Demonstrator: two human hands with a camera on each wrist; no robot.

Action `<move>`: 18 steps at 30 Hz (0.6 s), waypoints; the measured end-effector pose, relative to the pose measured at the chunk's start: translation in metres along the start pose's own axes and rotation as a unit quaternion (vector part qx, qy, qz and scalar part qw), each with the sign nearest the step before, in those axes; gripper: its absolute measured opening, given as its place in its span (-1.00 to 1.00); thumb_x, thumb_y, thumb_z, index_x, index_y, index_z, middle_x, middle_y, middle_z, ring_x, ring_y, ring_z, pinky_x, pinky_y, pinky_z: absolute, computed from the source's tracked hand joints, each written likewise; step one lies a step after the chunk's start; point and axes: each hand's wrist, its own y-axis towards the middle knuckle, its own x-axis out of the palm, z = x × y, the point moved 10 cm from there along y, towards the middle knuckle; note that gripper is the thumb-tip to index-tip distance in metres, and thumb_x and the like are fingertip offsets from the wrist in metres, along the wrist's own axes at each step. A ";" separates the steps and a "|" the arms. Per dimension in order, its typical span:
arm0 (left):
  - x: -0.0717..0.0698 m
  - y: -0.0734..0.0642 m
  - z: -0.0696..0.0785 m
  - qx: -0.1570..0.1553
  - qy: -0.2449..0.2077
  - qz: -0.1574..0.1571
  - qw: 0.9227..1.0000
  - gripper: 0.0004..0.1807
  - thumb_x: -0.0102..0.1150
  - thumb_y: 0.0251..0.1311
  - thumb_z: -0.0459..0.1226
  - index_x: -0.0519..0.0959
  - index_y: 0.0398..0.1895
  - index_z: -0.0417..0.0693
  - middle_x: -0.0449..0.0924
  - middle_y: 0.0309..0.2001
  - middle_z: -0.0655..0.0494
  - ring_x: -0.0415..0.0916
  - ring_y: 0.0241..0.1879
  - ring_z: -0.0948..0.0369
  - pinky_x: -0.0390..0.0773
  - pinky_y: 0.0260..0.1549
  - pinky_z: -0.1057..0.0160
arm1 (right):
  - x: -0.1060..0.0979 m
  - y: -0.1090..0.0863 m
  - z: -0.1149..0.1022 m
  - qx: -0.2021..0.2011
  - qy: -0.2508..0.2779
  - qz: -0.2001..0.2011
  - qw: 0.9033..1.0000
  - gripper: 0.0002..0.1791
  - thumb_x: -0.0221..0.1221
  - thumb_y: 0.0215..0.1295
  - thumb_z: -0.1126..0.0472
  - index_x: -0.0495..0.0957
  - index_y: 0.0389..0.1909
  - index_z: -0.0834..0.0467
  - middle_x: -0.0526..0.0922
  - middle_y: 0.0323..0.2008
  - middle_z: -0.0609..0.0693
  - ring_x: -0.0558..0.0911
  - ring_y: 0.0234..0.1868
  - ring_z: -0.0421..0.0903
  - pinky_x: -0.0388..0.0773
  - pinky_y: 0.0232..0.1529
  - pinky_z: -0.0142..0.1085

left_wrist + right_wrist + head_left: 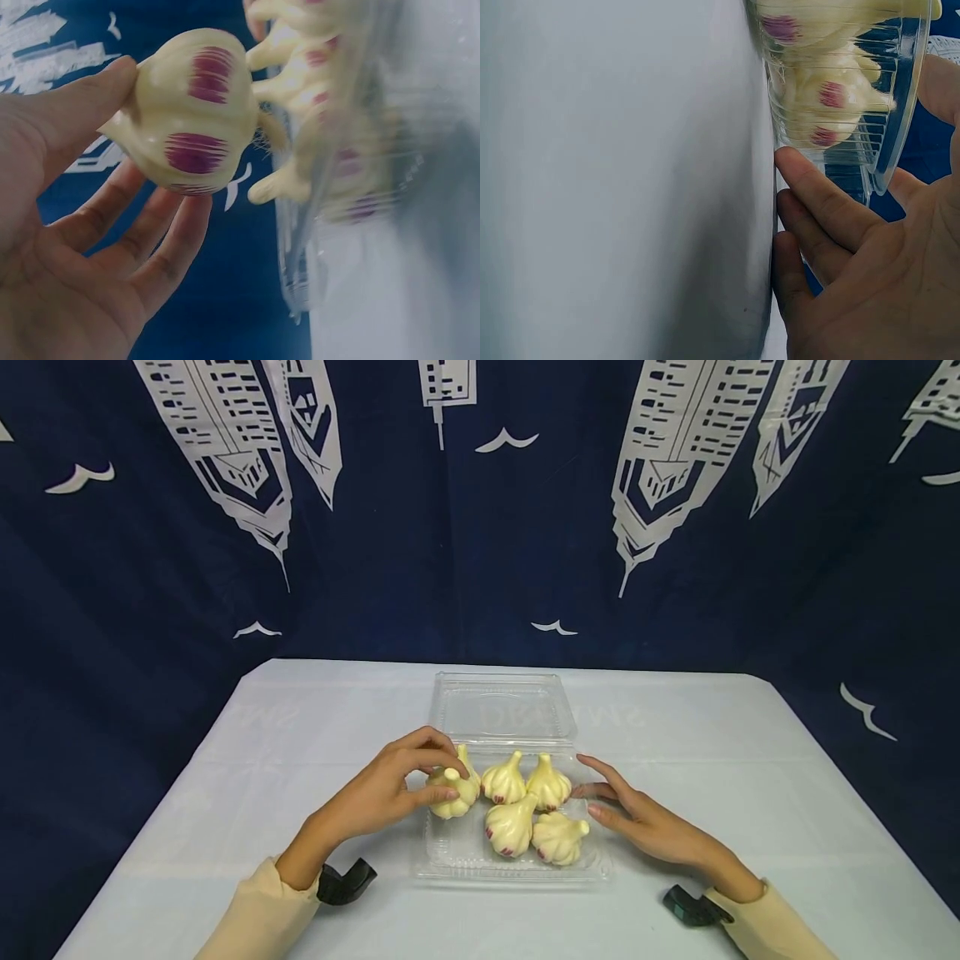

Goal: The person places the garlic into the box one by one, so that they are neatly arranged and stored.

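My left hand [390,787] pinches a pale yellow garlic bulb [453,800] over the left side of a clear plastic clamshell box [457,857]. The left wrist view shows the held garlic bulb [191,112] with purple streaks on its underside, raised above the box rim, and thumb and fingers around its neck. Several more garlic bulbs [510,828] sit in the box, one partly hidden behind the left fingers. My right hand [648,828] lies at the box's right side with its fingers extended, holding nothing; in the right wrist view its fingertips are by the ribbed wall [862,139].
The box's clear lid [502,706] lies folded back toward the far edge of the white-covered table [345,710]. A dark blue curtain [450,552] with white building prints hangs behind the table. Black wrist mounts [347,882] are on both sleeves.
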 end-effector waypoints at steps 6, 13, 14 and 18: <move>0.010 -0.007 0.003 0.018 -0.005 0.000 1.000 -0.77 0.33 0.26 -0.13 0.68 -0.03 0.16 0.53 -0.05 0.31 0.48 -0.16 0.33 0.55 -0.20 0.28 | 0.000 0.001 0.002 0.005 -0.003 0.000 1.000 -0.26 -0.02 0.59 0.16 -0.18 0.61 -0.05 0.55 0.26 -0.01 0.49 0.31 -0.12 0.45 0.21 -0.38; 0.017 -0.011 0.000 0.015 0.001 0.008 1.000 -0.77 0.30 0.29 -0.12 0.67 -0.03 0.09 0.56 -0.08 0.30 0.51 -0.11 0.34 0.58 -0.12 0.16 | 0.000 0.001 0.004 0.005 -0.005 0.000 1.000 -0.26 -0.02 0.59 0.16 -0.19 0.61 -0.10 0.55 0.27 -0.02 0.48 0.31 -0.19 0.46 0.20 -0.38; 0.018 -0.012 0.000 0.013 0.001 0.007 1.000 -0.77 0.30 0.28 -0.12 0.67 -0.03 0.08 0.56 -0.10 0.30 0.51 -0.12 0.35 0.58 -0.13 0.16 | 0.001 0.001 0.005 0.006 -0.003 -0.001 1.000 -0.26 -0.03 0.59 0.16 -0.19 0.61 -0.11 0.54 0.27 -0.02 0.47 0.32 -0.19 0.46 0.20 -0.38; 0.022 -0.013 -0.002 0.009 0.007 0.003 1.000 -0.74 0.31 0.27 -0.11 0.68 -0.03 0.05 0.56 -0.14 0.31 0.48 -0.20 0.35 0.58 -0.20 0.18 | 0.001 0.001 0.007 0.014 0.004 -0.003 1.000 -0.26 -0.03 0.59 0.16 -0.19 0.60 -0.12 0.53 0.28 -0.02 0.46 0.33 -0.22 0.45 0.19 -0.40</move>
